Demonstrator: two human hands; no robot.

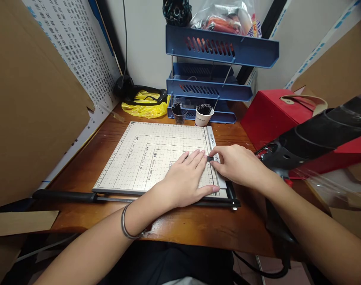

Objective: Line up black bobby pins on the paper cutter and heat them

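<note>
A cream paper cutter (121,166) printed with a grid and size marks lies on the wooden desk. Its black-handled blade arm (67,196) is down along the near edge. My left hand (185,180) rests flat on the board, fingers stretched out. Thin black sticks (210,158) run from beneath its fingers toward the board's right side; most of their length is hidden. My right hand (236,163) pinches their right ends between thumb and forefinger, beside the pale ruler strip (222,182).
Behind the cutter, a paper cup (202,118) and a clear cup (179,118) hold black sticks before a blue tiered rack (210,91). A yellow bag (145,107) lies back left. To the right are a red box (266,114) and a black tubular arm (317,134).
</note>
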